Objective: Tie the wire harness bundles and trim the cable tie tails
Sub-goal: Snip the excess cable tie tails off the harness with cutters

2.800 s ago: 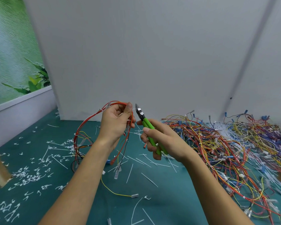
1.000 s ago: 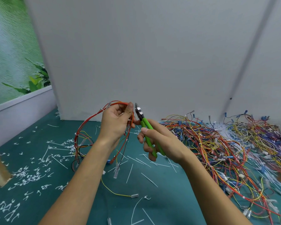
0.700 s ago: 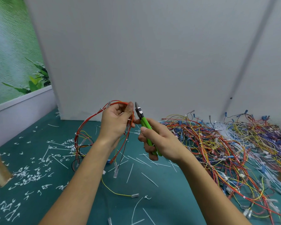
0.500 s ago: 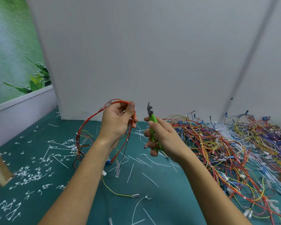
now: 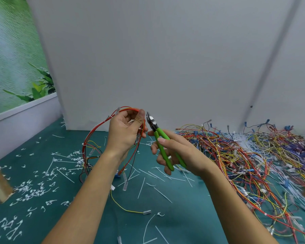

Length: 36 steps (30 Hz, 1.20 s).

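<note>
Head view: left hand [image 5: 125, 132] hides harness [image 5: 97, 126] middle; cutters [image 5: 158, 132] seemingly just beside.

A plain grey wall [image 5: 165, 59] stands behind the teal surface [image 5: 33, 173], with a leafy green mural [image 5: 11, 59] at left.

place: wire-harness assembly workstation | evidence: teal surface [image 5: 192, 217] littered with cut tie tails [image 5: 33, 189]; loose harness pile [image 5: 245, 155]; white partition [image 5: 165, 59]
</note>
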Motion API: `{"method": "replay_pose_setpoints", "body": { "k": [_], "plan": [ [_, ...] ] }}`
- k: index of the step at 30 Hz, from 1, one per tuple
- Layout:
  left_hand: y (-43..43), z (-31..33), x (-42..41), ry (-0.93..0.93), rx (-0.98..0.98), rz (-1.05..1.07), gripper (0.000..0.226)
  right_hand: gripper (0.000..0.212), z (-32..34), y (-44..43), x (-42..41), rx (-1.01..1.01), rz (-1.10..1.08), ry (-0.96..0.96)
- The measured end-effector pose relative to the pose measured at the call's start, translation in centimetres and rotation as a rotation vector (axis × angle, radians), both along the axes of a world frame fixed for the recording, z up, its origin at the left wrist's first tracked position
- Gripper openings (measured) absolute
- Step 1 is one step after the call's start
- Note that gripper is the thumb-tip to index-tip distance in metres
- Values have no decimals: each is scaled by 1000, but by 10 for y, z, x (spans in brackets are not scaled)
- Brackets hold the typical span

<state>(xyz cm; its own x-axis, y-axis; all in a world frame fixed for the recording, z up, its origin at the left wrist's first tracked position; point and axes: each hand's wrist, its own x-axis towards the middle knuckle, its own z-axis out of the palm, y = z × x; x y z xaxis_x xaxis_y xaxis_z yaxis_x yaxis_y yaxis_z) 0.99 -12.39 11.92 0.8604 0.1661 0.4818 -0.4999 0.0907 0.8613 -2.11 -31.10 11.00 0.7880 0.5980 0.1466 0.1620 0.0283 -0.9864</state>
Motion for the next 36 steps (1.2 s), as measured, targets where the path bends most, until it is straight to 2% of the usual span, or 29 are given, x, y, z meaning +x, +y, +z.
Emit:
{"method": "replay_pose_setpoints", "body": {
  "k": [8, 13, 24, 28, 31, 36],
  "plan": [
    [0, 0, 0, 4, -46, 14, 28, 49, -1, -2, 2, 6, 52, -10],
    [1, -1, 1, -2, -34, 3, 28, 42, -2, 0, 1, -16, 16, -49],
    [6, -7, 10, -74, -42, 10, 35, 42, 5, 4, -6, -56, -18, -33],
    [10, -9, 12, -132, 62, 91, 20, 48, 9, 7, -10, -127, -50, -55],
    [10, -10, 12, -159, 115, 137, 18, 53, 10, 7, -12, -166, -68, -73],
    [8, -8, 10, -171, 73, 102, 13, 47, 8, 10, -11, -54, -71, -28]
  ]
}}
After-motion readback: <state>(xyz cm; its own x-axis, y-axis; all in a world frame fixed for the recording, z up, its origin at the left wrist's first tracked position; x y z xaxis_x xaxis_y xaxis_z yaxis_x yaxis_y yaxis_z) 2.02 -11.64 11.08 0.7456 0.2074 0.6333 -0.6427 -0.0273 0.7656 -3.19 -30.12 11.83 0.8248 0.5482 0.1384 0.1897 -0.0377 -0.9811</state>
